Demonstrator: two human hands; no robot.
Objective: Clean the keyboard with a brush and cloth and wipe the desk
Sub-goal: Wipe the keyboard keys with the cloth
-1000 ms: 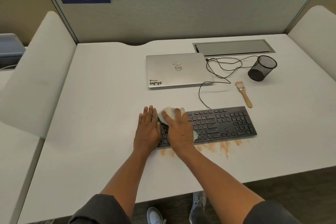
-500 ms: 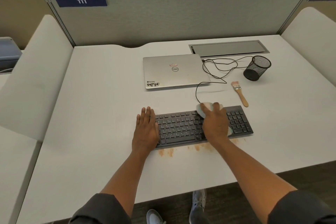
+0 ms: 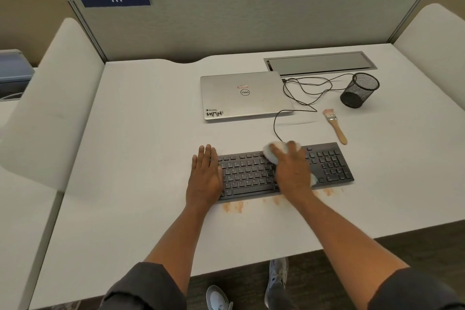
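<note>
Orange-brown smears point(image 3: 232, 207) mark the white bench point(image 3: 141, 158) along the near edge of the black keyboard point(image 3: 284, 171). At the keyboard's nine o'clock end the left hand point(image 3: 205, 176) lies flat, fingers straight. The right hand point(image 3: 292, 171) presses a pale cloth point(image 3: 273, 150) onto the middle keys, fingers spread. At two o'clock lies the brush point(image 3: 336, 126); a closed laptop point(image 3: 245, 95) sits farther back.
</note>
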